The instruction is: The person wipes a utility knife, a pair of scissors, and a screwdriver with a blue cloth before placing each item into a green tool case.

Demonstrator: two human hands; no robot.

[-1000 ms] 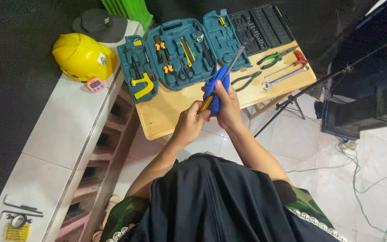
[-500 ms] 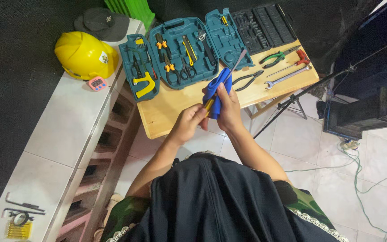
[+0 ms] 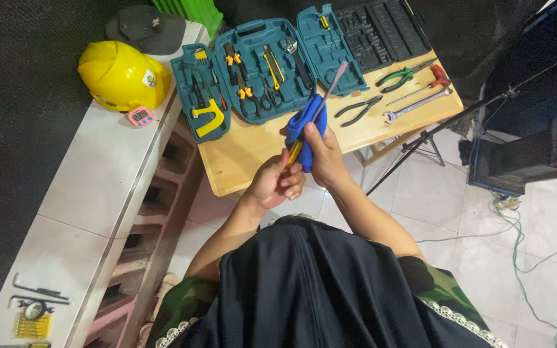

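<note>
Left hand (image 3: pixel 277 182) grips the screwdriver's (image 3: pixel 320 103) yellow handle, right hand (image 3: pixel 322 154) clamps a blue cloth (image 3: pixel 301 125) round its shaft, both held above the wooden table (image 3: pixel 246 154), just before the open toolcase (image 3: pixel 262 67).

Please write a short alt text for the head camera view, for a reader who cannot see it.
A person's left hand holds a screwdriver by its handle while the right hand wraps a blue cloth around it, above a wooden table with an open tool case, pliers and a wrench.
</note>
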